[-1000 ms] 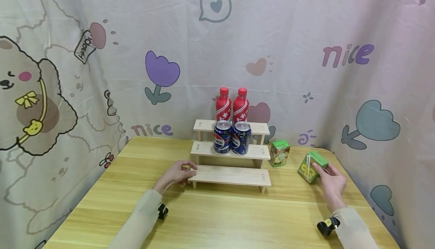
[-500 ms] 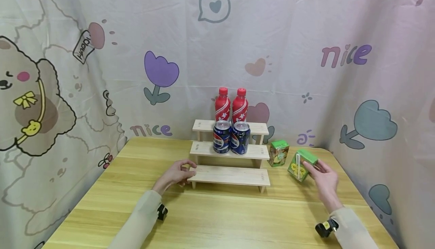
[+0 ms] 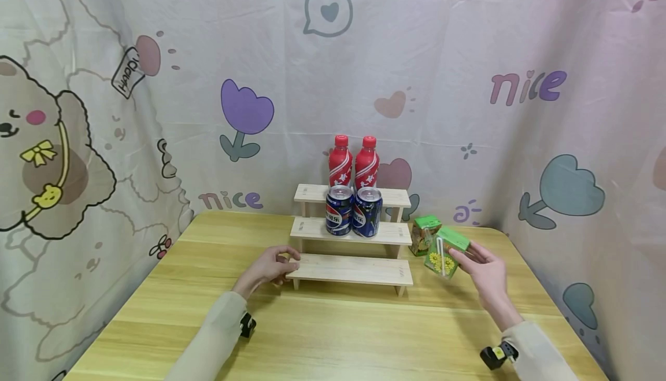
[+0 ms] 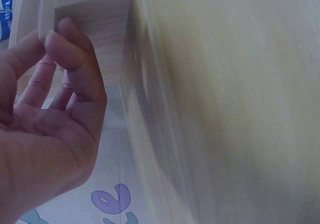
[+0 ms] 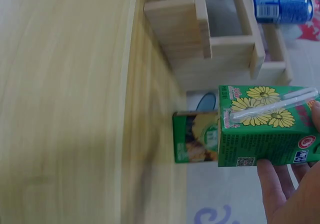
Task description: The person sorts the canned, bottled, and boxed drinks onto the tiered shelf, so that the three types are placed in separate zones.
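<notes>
My left hand point(image 3: 266, 267) pinches the left end of the lowest step of a three-tier wooden shelf point(image 3: 351, 269); the left wrist view shows thumb and fingertips at the board's edge. With my right hand point(image 3: 489, 277) I grip a green drink carton point(image 3: 439, 258), tilted and held above the table. Yellow flowers are printed on it, and a wrapped straw point(image 5: 272, 106) runs along its side. Another drink carton point(image 3: 422, 237), green-topped with a brown front, stands on the table right of the shelf, partly hidden behind the held one.
Two blue cola cans point(image 3: 339, 212) stand side by side on the middle step. Behind them, two red bottles point(image 3: 340, 161) are on the top step. A patterned cloth point(image 3: 291, 80) hangs behind and beside the wooden table point(image 3: 333, 335).
My right hand has carried the green drink carton leftward, toward the shelf, and it now overlaps the standing carton in the head view. My left hand has stayed at the shelf's end.
</notes>
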A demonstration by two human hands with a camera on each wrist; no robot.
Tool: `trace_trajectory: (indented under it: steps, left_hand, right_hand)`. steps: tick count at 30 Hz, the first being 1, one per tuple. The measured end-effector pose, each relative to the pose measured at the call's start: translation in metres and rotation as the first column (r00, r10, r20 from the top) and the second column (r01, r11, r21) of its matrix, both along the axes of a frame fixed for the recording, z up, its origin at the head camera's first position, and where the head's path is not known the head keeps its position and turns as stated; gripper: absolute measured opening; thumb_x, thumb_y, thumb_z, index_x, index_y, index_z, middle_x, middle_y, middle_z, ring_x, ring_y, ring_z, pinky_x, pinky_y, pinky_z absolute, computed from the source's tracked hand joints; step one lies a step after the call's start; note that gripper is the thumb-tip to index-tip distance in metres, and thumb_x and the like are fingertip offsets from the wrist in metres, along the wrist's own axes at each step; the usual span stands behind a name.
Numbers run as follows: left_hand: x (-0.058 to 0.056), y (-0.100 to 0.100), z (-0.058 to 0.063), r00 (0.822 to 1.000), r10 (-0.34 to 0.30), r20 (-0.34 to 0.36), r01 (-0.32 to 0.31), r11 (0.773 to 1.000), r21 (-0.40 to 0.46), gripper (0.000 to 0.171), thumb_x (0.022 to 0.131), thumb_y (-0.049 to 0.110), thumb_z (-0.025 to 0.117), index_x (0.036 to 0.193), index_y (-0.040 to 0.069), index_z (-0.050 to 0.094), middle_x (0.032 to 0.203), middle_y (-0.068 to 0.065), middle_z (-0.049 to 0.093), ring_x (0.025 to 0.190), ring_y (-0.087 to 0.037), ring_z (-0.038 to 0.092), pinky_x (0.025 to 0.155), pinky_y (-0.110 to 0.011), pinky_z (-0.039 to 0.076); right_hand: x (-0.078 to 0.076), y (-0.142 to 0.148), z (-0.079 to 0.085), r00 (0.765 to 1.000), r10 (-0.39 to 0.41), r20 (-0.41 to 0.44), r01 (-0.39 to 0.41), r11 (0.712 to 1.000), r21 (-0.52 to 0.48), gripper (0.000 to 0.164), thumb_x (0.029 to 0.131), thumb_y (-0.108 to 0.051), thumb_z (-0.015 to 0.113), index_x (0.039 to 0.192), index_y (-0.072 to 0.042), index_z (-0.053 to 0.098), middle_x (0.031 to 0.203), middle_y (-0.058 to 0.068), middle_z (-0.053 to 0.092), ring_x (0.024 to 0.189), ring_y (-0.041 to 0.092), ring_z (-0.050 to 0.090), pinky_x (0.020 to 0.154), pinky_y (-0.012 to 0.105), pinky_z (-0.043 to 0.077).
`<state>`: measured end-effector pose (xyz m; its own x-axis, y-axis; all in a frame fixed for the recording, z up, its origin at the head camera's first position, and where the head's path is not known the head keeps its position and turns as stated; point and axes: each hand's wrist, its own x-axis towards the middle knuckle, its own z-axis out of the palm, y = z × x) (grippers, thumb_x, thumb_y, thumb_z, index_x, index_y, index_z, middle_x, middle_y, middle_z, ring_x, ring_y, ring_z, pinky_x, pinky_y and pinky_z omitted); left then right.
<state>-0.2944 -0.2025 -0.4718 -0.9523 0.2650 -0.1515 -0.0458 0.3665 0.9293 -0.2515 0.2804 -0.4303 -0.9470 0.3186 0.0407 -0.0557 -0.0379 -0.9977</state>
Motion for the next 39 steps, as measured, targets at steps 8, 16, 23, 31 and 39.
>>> trace_trajectory:
  steps: [8, 16, 23, 31, 39]
  left_hand:
    - [-0.003, -0.001, 0.000, 1.000, -0.010, 0.003, 0.010, 1.000, 0.020, 0.034, 0.091, 0.018, 0.070, 0.122, 0.008, 0.059, 0.067, -0.001, 0.054, 0.054, -0.014, 0.054, 0.049, -0.026, 0.049]
    - [0.001, 0.000, 0.002, 1.000, 0.007, -0.004, -0.007, 1.000, -0.001, 0.032, 0.091, 0.019, 0.070, 0.119, 0.007, 0.061, 0.070, -0.003, 0.057, 0.054, -0.016, 0.054, 0.050, -0.028, 0.050]
    - [0.003, 0.001, 0.001, 0.999, 0.024, -0.025, -0.024, 1.000, 0.001, 0.029, 0.090, 0.017, 0.071, 0.115, 0.005, 0.065, 0.073, -0.006, 0.060, 0.053, -0.016, 0.054, 0.049, -0.030, 0.051]
    - [0.000, 0.003, -0.002, 0.997, 0.060, -0.052, -0.061, 0.998, -0.008, 0.023, 0.088, 0.013, 0.072, 0.109, 0.004, 0.069, 0.072, -0.006, 0.064, 0.052, -0.015, 0.054, 0.048, -0.029, 0.050]
    - [0.001, 0.003, -0.001, 0.996, 0.068, -0.059, -0.068, 0.998, -0.009, 0.022, 0.088, 0.013, 0.073, 0.108, 0.004, 0.070, 0.075, -0.007, 0.066, 0.052, -0.015, 0.055, 0.048, -0.031, 0.052]
  right_hand:
    - [0.007, -0.016, 0.010, 0.996, 0.089, -0.010, -0.088, 0.992, 0.092, 0.073, 0.079, -0.014, 0.083, 0.139, 0.007, 0.046, 0.091, -0.024, 0.068, 0.090, -0.005, 0.066, 0.080, 0.016, 0.056]
    - [0.010, -0.030, 0.013, 0.992, 0.105, 0.077, -0.119, 0.967, 0.224, 0.075, 0.083, -0.025, 0.080, 0.145, -0.001, 0.044, 0.130, 0.002, 0.063, 0.094, -0.012, 0.059, 0.082, 0.013, 0.053]
    - [0.011, -0.041, 0.012, 0.989, 0.125, 0.084, -0.143, 0.955, 0.261, 0.069, 0.084, -0.026, 0.079, 0.142, -0.003, 0.049, 0.132, 0.012, 0.062, 0.094, -0.010, 0.059, 0.082, 0.014, 0.054]
    - [0.008, -0.055, 0.008, 0.985, 0.144, 0.092, -0.163, 0.952, 0.258, 0.071, 0.083, -0.026, 0.080, 0.142, -0.003, 0.049, 0.140, 0.021, 0.054, 0.096, -0.009, 0.057, 0.084, 0.013, 0.052]
    - [0.002, -0.070, 0.000, 0.982, 0.182, 0.059, -0.190, 0.952, 0.239, 0.067, 0.081, -0.021, 0.082, 0.139, -0.004, 0.053, 0.133, 0.021, 0.059, 0.096, -0.004, 0.062, 0.085, 0.016, 0.054]
